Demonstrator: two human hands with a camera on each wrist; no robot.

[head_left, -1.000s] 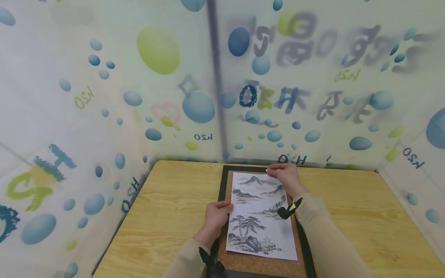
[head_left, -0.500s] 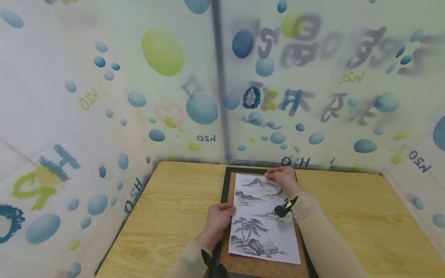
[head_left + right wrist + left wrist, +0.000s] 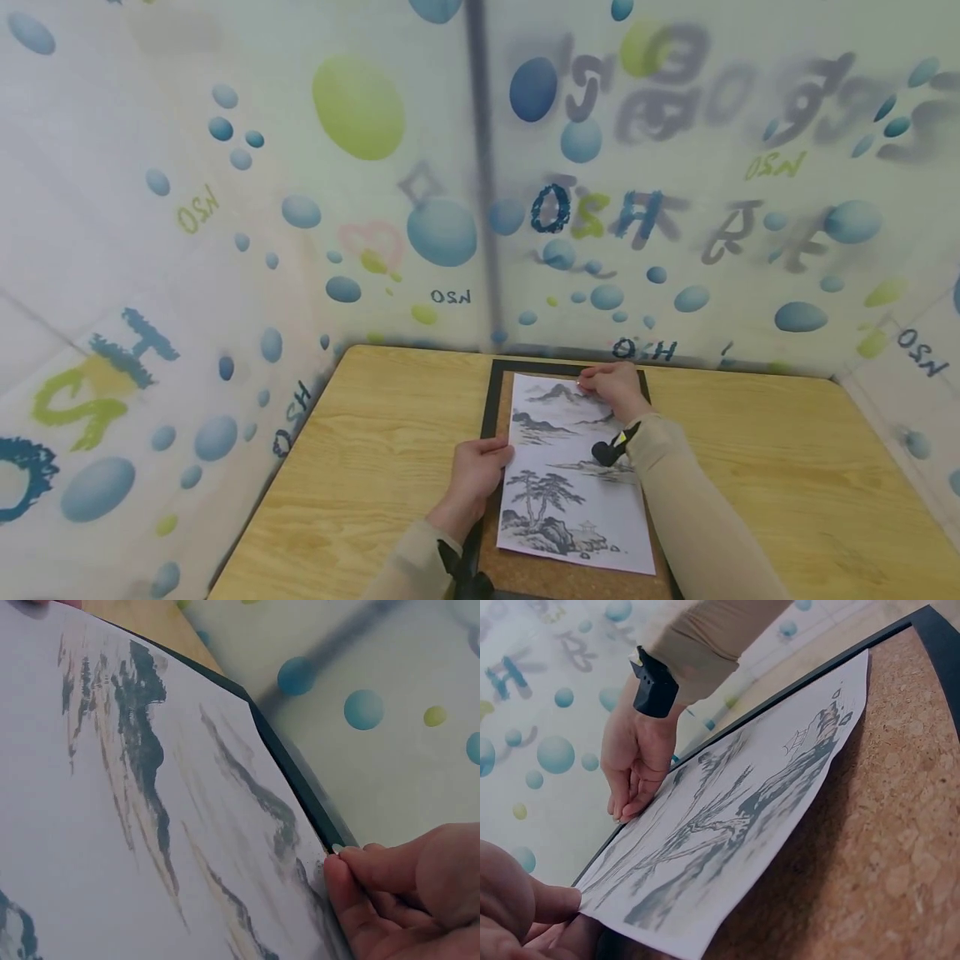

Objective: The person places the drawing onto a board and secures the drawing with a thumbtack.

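A white sheet of paper (image 3: 551,446) with an ink landscape of mountains and pines lies over a black-framed cork board (image 3: 536,575). My left hand (image 3: 474,475) pinches the sheet's left edge, thumb on top and fingers beneath. In the left wrist view, the paper's near edge curls up off the cork. At the top edge, my right hand (image 3: 615,387) pinches a small white pushpin (image 3: 337,849) between thumb and forefinger, its fingertips right at the paper. Most of the pushpin is hidden by the fingers.
The board rests on a light wooden table (image 3: 390,433), its top end near the back edge. Behind stands a pale wall covering (image 3: 420,333) printed with blue and green bubbles, and similar walls flank both sides.
My right hand has come down slightly from beyond the top edge onto the paper with the pushpin. My left hand keeps its grip on the left edge. The head view has shifted a little.
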